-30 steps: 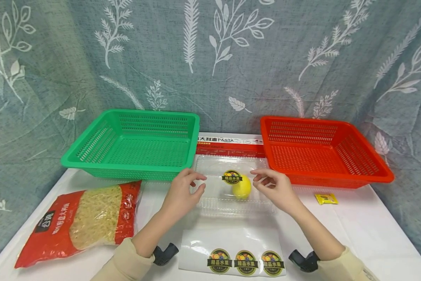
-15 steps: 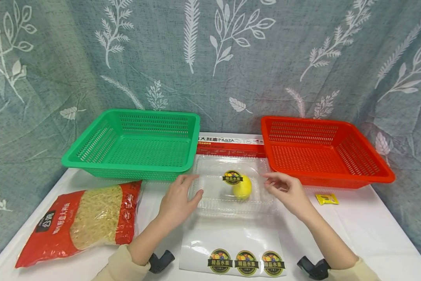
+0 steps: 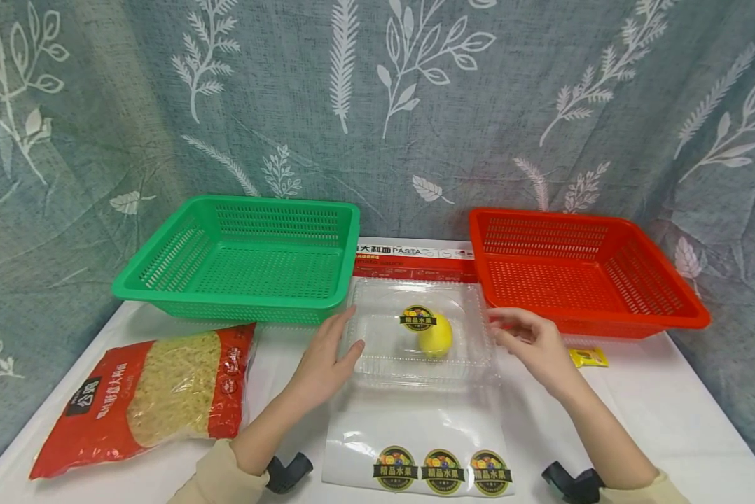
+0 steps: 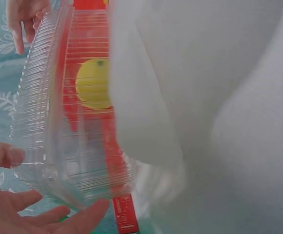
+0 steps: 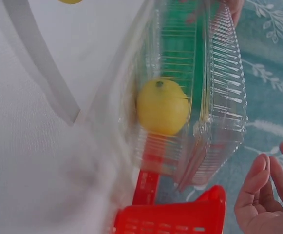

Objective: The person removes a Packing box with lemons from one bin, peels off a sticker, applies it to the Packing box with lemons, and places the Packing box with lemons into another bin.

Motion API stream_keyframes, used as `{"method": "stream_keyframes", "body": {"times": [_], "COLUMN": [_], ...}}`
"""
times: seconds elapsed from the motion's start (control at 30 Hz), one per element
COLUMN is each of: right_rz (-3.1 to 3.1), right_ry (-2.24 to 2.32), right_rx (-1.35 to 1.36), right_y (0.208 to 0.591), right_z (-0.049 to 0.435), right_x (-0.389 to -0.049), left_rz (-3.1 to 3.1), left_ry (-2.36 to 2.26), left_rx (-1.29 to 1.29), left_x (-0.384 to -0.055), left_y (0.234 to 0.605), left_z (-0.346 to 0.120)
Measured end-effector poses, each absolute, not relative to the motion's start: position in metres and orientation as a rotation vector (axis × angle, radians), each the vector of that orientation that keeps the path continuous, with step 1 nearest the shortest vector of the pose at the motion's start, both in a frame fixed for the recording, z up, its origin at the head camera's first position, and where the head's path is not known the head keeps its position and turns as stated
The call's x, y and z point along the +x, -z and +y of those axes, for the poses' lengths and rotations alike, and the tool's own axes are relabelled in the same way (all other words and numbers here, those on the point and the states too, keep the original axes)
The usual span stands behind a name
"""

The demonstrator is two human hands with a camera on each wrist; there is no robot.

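A clear plastic clamshell box [image 3: 377,332] lies closed at mid-table, with a yellow lemon-like fruit [image 3: 437,338] visible inside toward its right. On its lid is a round black-and-gold label [image 3: 418,318]. My left hand [image 3: 327,357] is at the box's left side, fingers extended and thumb spread; the left wrist view shows fingertips [image 4: 100,209] by a box corner, contact unclear. Just off the right side, my right hand [image 3: 538,350] has loosely bent fingers and holds nothing. A backing sheet [image 3: 409,420] with three matching stickers [image 3: 442,472] lies in front of the box.
A green basket [image 3: 239,308] stands back left, a red basket [image 3: 592,318] back right. Between them lies a red-and-white pasta box [image 3: 415,266]. A red pasta bag [image 3: 169,392] rests at left. One small yellow packet [image 3: 588,358] is partly behind my right hand.
Both hands have drawn apart from above the box, the left hand going left and the right hand going right. The box, label and fruit have stayed in place.
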State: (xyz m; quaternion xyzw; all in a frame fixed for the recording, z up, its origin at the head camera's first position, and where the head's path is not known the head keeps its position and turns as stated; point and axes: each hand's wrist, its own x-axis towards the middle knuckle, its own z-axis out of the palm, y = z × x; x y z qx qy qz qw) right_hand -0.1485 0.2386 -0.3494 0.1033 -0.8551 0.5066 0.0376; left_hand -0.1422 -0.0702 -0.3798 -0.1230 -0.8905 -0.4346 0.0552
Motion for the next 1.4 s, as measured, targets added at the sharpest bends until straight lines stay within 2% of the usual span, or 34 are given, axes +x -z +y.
{"method": "stream_keyframes", "body": {"times": [0.73, 1.1, 1.27, 1.4], "right_rz": [-2.536, -2.421, -2.502, -2.488], "right_ry": [-1.615, -1.75, -1.697, -1.726], "right_rx": [0.258, 0.208, 0.121, 0.08], "right_y": [0.35, 0.362, 0.36, 0.386], "right_z": [0.273, 0.298, 0.306, 0.33], "right_x": [-0.138, -0.141, -0.141, -0.155], "left_rz": [-2.623, -2.599, -2.586, -2.584], "left_ry": [1.65, 1.724, 1.769, 1.8], "left_rx": [-0.344, -0.315, -0.295, -0.265], "left_x": [-0.157, -0.161, -0.162, -0.162], "left_y": [0.391, 0.394, 0.395, 0.395], "left_z": [-0.064, -0.062, -0.062, -0.061]}}
